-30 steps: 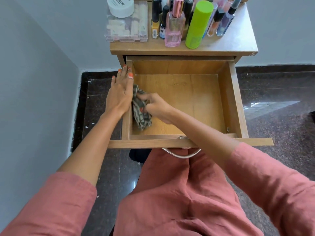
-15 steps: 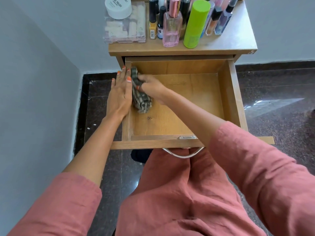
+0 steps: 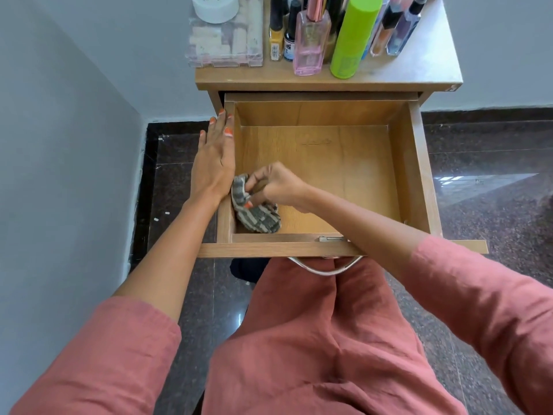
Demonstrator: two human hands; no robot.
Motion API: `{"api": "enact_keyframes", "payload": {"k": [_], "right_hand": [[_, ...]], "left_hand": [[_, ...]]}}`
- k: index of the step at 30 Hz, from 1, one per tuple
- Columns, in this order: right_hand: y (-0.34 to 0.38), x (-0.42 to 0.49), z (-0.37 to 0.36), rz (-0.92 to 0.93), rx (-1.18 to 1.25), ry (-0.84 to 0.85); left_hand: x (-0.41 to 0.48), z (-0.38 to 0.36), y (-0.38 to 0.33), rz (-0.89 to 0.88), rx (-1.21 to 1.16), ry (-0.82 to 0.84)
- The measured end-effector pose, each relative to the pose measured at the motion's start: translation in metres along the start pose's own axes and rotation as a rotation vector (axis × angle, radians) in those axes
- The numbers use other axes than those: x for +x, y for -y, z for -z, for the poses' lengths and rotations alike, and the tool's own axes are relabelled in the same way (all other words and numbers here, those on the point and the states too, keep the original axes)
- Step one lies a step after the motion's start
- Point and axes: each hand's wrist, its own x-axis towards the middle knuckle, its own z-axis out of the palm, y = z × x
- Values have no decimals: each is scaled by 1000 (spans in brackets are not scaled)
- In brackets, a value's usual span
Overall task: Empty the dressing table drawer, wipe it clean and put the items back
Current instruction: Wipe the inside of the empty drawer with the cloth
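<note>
drawer (image 3: 419, 175): cloth (image 3: 257, 217) gripped under right hand (image 3: 278, 185)

The single view comes from a wide-angle camera worn on the person's head, which looks forward and steeply down. The open drawer (image 3: 344, 163) lies close, in the middle of the view, within arm's reach. The table top (image 3: 419, 70) is cut by the upper edge, the lap (image 3: 314, 339) fills the bottom, and the left sleeve (image 3: 104, 354) and the right sleeve (image 3: 493, 310) enter from the lower corners.

No readable text — labels on the bottles (image 3: 311, 46) blurred.
</note>
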Motion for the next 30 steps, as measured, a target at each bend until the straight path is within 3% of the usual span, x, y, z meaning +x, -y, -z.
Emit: {"api": "enact_keyframes", "payload": {"k": [5, 9, 15, 22, 24, 30], "right_hand": [[-5, -5, -9, 93, -281, 194], [-2, -4, -10, 170, -512, 249], [4, -7, -16, 166, -773, 194], [7, -14, -35, 108, -1018, 14], [4, -14, -36, 91, -963, -32], [3, 4, -14, 45, -440, -223]], "left_hand": [[1, 0, 0, 12, -10, -11], [-1, 2, -5, 37, -22, -21], [-4, 1, -9, 60, -37, -37], [-1, -1, -5, 51, -26, -27], [-2, -1, -4, 49, -27, -24], [1, -4, 5, -5, 8, -12]]}}
